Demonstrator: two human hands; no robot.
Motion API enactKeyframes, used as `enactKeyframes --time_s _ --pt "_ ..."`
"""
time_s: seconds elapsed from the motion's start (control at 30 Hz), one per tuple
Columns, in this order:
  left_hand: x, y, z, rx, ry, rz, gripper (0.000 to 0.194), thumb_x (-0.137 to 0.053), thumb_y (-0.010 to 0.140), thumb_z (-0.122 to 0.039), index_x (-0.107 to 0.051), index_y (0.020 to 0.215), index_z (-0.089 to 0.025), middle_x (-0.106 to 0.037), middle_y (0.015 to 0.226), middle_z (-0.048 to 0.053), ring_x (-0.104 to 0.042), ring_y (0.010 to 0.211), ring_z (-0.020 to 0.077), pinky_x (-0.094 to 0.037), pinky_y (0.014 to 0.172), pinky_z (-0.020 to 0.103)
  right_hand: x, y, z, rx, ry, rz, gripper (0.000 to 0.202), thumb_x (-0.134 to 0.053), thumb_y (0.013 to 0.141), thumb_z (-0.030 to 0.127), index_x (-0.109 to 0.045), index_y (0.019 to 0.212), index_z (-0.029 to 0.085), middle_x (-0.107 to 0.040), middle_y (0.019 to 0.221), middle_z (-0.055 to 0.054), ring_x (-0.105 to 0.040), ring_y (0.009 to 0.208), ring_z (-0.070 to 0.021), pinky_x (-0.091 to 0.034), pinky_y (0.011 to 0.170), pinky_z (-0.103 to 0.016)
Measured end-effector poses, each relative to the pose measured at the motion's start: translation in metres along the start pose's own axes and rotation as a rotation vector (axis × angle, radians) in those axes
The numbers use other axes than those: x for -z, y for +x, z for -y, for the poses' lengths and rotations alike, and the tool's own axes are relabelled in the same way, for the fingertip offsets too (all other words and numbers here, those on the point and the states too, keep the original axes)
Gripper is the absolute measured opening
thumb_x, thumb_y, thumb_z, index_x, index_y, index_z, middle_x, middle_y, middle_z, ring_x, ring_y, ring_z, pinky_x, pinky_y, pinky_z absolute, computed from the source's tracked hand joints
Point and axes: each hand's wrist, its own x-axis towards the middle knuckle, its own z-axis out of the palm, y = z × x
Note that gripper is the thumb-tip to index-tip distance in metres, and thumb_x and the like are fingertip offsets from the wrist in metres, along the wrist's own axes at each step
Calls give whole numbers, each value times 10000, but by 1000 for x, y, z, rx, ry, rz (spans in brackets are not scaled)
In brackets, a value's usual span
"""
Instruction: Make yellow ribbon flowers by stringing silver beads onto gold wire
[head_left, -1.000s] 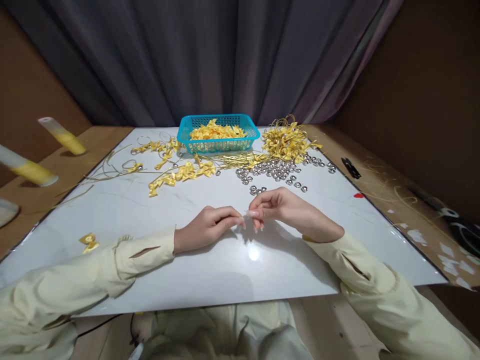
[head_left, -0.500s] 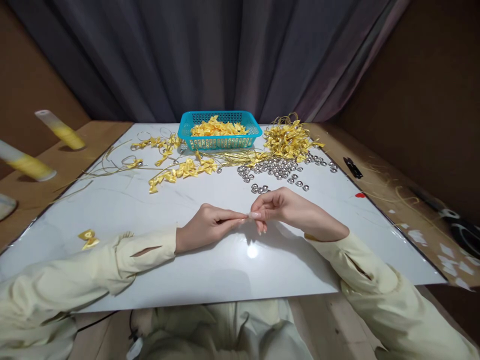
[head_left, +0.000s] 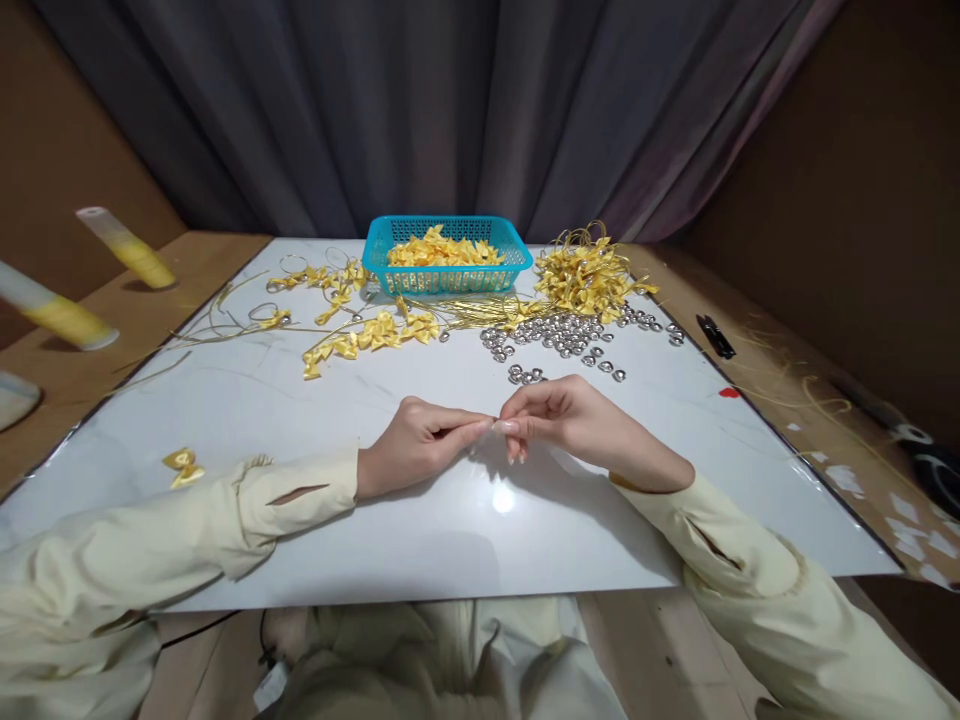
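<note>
A: Head view, the only one. Where are the hands?

B: Both rest on the white board (head_left: 247, 400), near its middle. The left hand (head_left: 409, 447) lies with its fingers drawn together, tips pointing right. The right hand (head_left: 570, 415) faces it, fingers curled, tips pointing left. The fingertips of the two meet at one spot.

A: Holding anything?

B: Both pinch narrowly at that meeting spot, but whatever sits between the tips is too small to make out. I cannot tell what it is, or whether there is anything.

A: What lies closest?

B: A small cluster of silver bits (head_left: 525, 375), just beyond the right hand's knuckles. Further back is the larger silver pile (head_left: 562, 335).

A: And the yellow things?

B: A blue basket (head_left: 448, 276) at the far edge, filled with yellow bows. To its right, a tangled heap (head_left: 589, 275) of bows on gold wire. To the left of the silver pile, a row of bows (head_left: 367, 340) strung across the board, and more (head_left: 322, 285) behind them. One bow (head_left: 182, 466) lies alone near the left sleeve (head_left: 187, 530).

A: Off the board?

B: Two rolls (head_left: 124, 247) with yellow bands to the left, over the brown table (head_left: 780, 340). A black clip (head_left: 715, 336) to the right. A dark curtain (head_left: 450, 110) hangs behind.
</note>
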Motion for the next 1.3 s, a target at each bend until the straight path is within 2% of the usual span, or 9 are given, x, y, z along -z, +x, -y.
enactKeyframes --time_s 0.2,0.37,0.5,0.7,0.83,0.97,1.1,1.3 --pt "2 1 -1 -3 -2 51 275 -537 866 -264 -752 804 -104 -651 524 16 -432 399 54 -322 394 164 3 -1 1 92 -189 -60 280 -634 793 418 -643 738 143 -661 632 -27 -600 602 -115 -463 631 -238" --pt "2 0 1 -44 19 66 274 -523 879 -255 -746 806 -112 -691 593 31 -488 425 62 -351 420 162 1 0 2 34 -159 -9 307 -655 766 443 -629 728 139 -654 612 -22 -591 565 -111 -473 599 -233" --pt "-1 -1 3 -117 60 30 248 -519 887 -226 -744 859 -126 -723 678 48 -573 481 82 -403 464 165 0 2 1 1 -117 -2 348 -642 762 480 -627 731 134 -657 623 -27 -597 557 -111 -480 593 -238" --pt "-5 -2 5 -242 216 -62 255 -489 907 -230 -729 926 -149 -726 682 37 -575 473 84 -443 496 176 3 2 -2 20 -81 5 342 -624 780 475 -622 740 135 -649 645 -30 -585 568 -106 -474 591 -239" --pt "-4 -1 5 -172 209 -63 237 -500 899 -204 -730 912 -152 -741 773 45 -613 515 86 -442 505 164 5 3 -3 44 -83 21 335 -592 809 462 -623 771 131 -645 678 -37 -571 590 -102 -464 609 -242" --pt "-4 -1 7 -108 221 -33 250 -491 902 -219 -732 867 -161 -741 772 33 -601 495 76 -415 483 161 5 4 -4 60 -101 15 333 -589 811 461 -613 821 129 -639 694 -36 -551 593 -99 -449 614 -244" --pt "-4 0 10 -143 245 -43 241 -489 902 -208 -725 889 -160 -742 767 30 -625 520 83 -427 496 158 2 5 -5 90 -82 -13 340 -595 806 475 -567 809 136 -628 672 -33 -553 575 -103 -447 603 -249" --pt "-6 -1 14 -250 320 -92 234 -490 905 -209 -715 933 -150 -744 807 46 -664 573 115 -476 523 181 -1 5 -7 146 -169 -82 340 -589 811 481 -565 771 145 -623 647 -34 -560 569 -109 -456 608 -252"
